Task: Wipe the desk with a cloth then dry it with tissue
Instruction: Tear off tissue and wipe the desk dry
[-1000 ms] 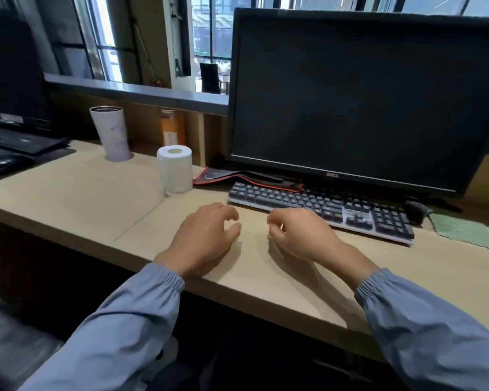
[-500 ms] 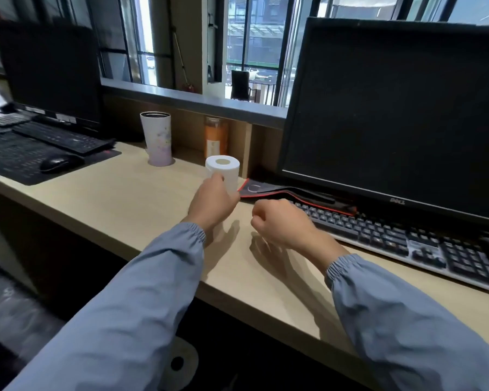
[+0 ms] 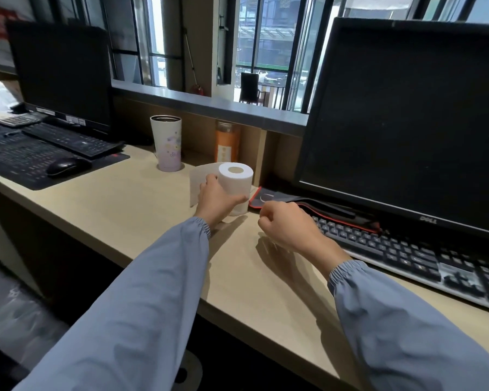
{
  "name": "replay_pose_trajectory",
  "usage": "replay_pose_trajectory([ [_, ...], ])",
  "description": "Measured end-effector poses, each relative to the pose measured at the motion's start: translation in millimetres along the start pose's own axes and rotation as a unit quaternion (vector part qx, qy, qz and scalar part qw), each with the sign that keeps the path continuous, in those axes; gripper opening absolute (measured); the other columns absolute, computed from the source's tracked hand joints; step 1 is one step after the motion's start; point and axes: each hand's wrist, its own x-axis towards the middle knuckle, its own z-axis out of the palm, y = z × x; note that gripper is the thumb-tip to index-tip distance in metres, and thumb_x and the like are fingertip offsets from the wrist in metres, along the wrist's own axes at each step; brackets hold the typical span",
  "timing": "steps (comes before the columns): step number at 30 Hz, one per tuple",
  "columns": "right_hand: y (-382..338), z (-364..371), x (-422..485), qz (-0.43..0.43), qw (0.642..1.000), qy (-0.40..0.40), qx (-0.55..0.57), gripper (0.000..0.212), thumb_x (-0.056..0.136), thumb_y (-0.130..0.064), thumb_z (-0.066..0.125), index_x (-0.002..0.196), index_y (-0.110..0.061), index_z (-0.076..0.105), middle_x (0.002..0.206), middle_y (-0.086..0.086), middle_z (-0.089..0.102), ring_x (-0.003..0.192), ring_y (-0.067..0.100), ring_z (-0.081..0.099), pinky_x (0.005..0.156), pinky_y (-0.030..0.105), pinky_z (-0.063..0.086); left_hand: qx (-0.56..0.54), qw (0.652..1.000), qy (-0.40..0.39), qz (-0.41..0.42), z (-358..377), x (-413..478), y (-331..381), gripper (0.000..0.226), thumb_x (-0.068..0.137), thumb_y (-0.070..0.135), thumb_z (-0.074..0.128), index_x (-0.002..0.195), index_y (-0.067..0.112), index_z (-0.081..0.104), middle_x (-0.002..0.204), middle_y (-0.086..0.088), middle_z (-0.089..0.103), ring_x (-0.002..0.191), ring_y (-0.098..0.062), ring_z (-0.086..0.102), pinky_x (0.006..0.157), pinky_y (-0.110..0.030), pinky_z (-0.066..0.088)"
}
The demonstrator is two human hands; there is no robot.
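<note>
Left grip (image 3: 215, 201) wraps around tissue roll (image 3: 235, 183), upright on table (image 3: 124, 204). Loose sheet (image 3: 197, 179) sticks out just behind grip. Right grip (image 3: 285, 225) curled, empty, near roll. Hold roll firm, pull sheet slow.

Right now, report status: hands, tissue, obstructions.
Left hand grips tissue roll, upright, loose sheet trailing left. Right hand curled, empty, above desk. Tumbler behind, keyboard to the right; cloth not in view.
</note>
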Motion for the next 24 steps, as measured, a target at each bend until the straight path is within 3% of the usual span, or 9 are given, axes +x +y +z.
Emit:
replay_pose_trajectory([
  [8,11,0,0,0.013,0.999,0.008,0.032,0.016,0.098,-0.029,0.054,0.092,-0.025,0.069,0.083,-0.003,0.07,0.074,0.017,0.066,0.073,0.046,0.063,-0.051,0.998,0.025,0.021,5,8,2,0.101,0.067,0.041,0.096,0.149,0.031,0.038,0.142,0.002,0.054,0.128,-0.022,0.053,0.107,-0.055,0.052],
  [11,14,-6,-4,0.013,0.999,0.009,0.052,0.016,0.098,-0.027,0.055,0.092,-0.025,0.07,0.084,-0.003,0.07,0.076,0.017,0.067,0.073,0.046,0.063,-0.104,0.994,0.009,0.025,-5,1,9,0.093,0.065,0.042,0.096,0.143,0.035,0.044,0.137,0.005,0.055,0.121,-0.022,0.057,0.096,-0.044,0.059],
  [13,18,-13,-9,0.017,0.996,0.019,0.085,0.017,0.099,-0.026,0.055,0.094,-0.024,0.071,0.088,-0.003,0.071,0.08,0.017,0.067,0.076,0.046,0.062,-0.151,0.987,-0.054,0.011,-21,-8,19,0.083,0.075,0.04,0.092,0.142,0.033,0.044,0.133,0.004,0.056,0.119,-0.023,0.058,0.085,-0.038,0.059],
  [16,21,-20,-13,0.051,0.98,0.048,0.189,0.023,0.102,-0.029,0.05,0.101,-0.023,0.072,0.095,-0.003,0.072,0.084,0.019,0.067,0.077,0.044,0.059,-0.275,0.946,-0.171,0.007,-50,-28,31,0.066,0.089,0.036,0.079,0.144,0.025,0.045,0.135,-0.003,0.058,0.128,-0.029,0.057,0.089,-0.044,0.06],
  [18,20,-24,-15,0.089,0.948,0.058,0.299,0.026,0.102,-0.033,0.047,0.1,-0.023,0.071,0.097,-0.001,0.073,0.091,0.021,0.069,0.079,0.043,0.056,-0.37,0.904,-0.213,-0.014,-66,-48,35,0.063,0.092,0.038,0.072,0.147,0.023,0.045,0.143,-0.012,0.057,0.133,-0.034,0.058,0.102,-0.055,0.056],
  [20,13,-28,-18,0.11,0.911,0.038,0.396,0.027,0.104,-0.033,0.045,0.102,-0.022,0.069,0.105,0.001,0.073,0.1,0.021,0.069,0.088,0.041,0.056,-0.443,0.864,-0.235,-0.049,-76,-68,37,0.062,0.095,0.04,0.063,0.151,0.021,0.045,0.147,-0.016,0.058,0.134,-0.035,0.061,0.108,-0.056,0.053],
  [24,-1,-32,-21,0.122,0.875,-0.012,0.469,0.036,0.108,-0.038,0.042,0.128,-0.015,0.063,0.132,0.01,0.064,0.12,0.031,0.062,0.107,0.049,0.05,-0.516,0.814,-0.253,-0.089,-80,-96,40,0.052,0.097,0.042,0.052,0.143,0.018,0.056,0.134,-0.017,0.068,0.127,-0.037,0.066,0.093,-0.047,0.062],
])
